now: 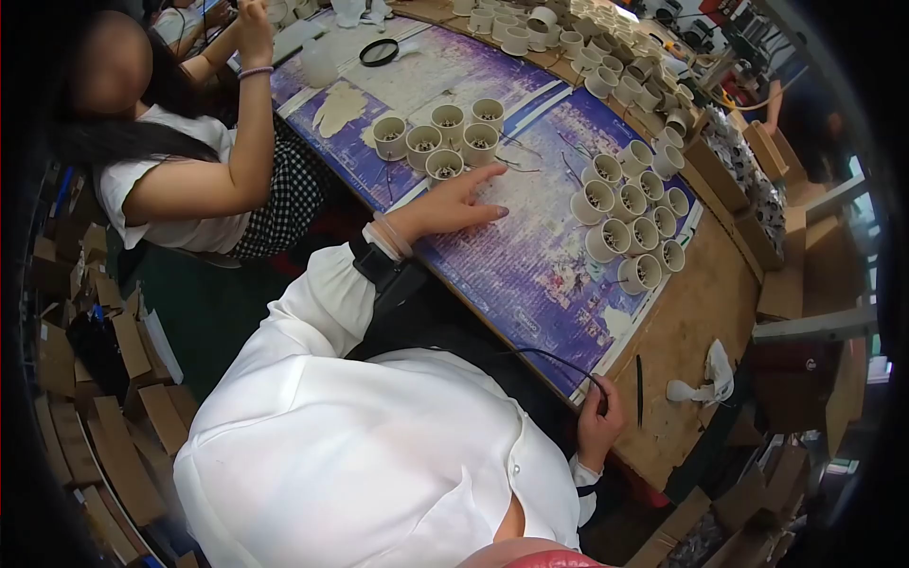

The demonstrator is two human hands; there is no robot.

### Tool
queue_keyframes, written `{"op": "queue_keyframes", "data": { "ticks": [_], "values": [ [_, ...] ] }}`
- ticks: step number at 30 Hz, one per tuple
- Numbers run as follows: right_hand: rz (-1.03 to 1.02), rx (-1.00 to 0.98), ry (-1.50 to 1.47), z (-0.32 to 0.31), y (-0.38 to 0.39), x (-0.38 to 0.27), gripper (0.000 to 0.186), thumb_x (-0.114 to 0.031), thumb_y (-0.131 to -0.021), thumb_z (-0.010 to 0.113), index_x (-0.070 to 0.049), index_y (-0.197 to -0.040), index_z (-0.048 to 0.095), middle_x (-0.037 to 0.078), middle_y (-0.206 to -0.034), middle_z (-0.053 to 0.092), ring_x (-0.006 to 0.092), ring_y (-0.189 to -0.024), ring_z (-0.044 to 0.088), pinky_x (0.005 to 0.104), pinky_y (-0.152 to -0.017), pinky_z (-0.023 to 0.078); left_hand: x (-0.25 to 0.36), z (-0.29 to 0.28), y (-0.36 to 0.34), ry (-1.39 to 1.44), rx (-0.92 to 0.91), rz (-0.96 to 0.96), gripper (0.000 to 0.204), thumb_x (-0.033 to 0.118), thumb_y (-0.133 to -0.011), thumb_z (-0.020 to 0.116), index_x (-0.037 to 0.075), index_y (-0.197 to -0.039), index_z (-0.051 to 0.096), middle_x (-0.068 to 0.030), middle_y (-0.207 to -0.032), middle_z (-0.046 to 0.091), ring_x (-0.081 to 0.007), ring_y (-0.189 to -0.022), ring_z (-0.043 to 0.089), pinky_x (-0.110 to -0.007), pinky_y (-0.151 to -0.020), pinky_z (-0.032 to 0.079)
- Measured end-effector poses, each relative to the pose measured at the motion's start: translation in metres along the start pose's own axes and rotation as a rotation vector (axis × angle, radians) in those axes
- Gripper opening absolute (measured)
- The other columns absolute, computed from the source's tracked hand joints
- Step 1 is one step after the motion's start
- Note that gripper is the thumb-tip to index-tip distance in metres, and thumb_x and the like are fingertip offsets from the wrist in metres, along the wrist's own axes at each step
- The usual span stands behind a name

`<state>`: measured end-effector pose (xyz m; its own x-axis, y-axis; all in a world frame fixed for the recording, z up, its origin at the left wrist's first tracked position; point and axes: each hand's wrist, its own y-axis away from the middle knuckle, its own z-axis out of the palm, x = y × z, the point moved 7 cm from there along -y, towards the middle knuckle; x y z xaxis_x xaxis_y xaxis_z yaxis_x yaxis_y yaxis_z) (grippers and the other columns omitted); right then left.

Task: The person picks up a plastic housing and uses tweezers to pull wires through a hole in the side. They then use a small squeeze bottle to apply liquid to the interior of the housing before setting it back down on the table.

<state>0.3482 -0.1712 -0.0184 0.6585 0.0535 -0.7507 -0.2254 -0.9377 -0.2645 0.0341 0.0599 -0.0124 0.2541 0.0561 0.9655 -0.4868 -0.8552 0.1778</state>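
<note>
My left hand reaches over the table with its fingers apart. Its fingertips are beside the nearest of several small cream-coloured cups; whether they touch it I cannot tell. Small metallic-looking parts lie inside these cups, and thin wires stick out to the right of the fingers. Down at the table's near edge, my right hand is closed around a thin black cable, which curves left toward my lap. A second group of similar cups stands to the right.
Many more cups crowd the far edge of the purple-covered table. A black ring lies near the far left. A black stick and crumpled white cloth rest at right. A co-worker sits left; cardboard boxes stand below.
</note>
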Motion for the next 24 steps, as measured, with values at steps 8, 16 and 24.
{"op": "queue_keyframes", "data": {
  "ticks": [8, 16, 24],
  "values": [
    [-0.095, 0.013, 0.028, 0.000, -0.006, -0.009, 0.013, -0.002, -0.087, 0.060, 0.001, -0.098, 0.066, 0.010, -0.084, 0.067, 0.0163, -0.073, 0.061, 0.0272, -0.065, 0.047, -0.004, -0.026, -0.004, 0.051, 0.123, 0.048, 0.066, 0.019, -0.091, 0.065, 0.008, -0.146, 0.030, -0.0083, -0.124, 0.053, -0.0072, -0.064, 0.054, -0.023, -0.057, 0.049],
    [-0.138, 0.066, 0.082, -0.006, -0.006, -0.016, 0.012, 0.000, -0.086, 0.060, 0.000, -0.095, 0.067, 0.009, -0.081, 0.065, 0.0149, -0.070, 0.059, 0.0264, -0.062, 0.045, 0.017, -0.012, -0.017, 0.154, 0.027, 0.079, 0.068, 0.025, -0.087, 0.069, 0.005, -0.142, 0.036, -0.0121, -0.124, 0.052, -0.0127, -0.072, 0.060, -0.026, -0.059, 0.052],
    [0.166, -0.039, -0.162, -0.025, 0.004, -0.001, 0.019, -0.005, -0.088, 0.057, 0.000, -0.104, 0.064, 0.015, -0.083, 0.066, 0.0238, -0.072, 0.064, 0.0311, -0.063, 0.047, 0.093, 0.011, -0.092, 0.136, 0.170, 0.162, 0.070, 0.028, -0.087, 0.069, 0.001, -0.142, 0.034, -0.0127, -0.136, 0.046, -0.0174, -0.091, 0.062, -0.029, -0.071, 0.054]
  ]
}}
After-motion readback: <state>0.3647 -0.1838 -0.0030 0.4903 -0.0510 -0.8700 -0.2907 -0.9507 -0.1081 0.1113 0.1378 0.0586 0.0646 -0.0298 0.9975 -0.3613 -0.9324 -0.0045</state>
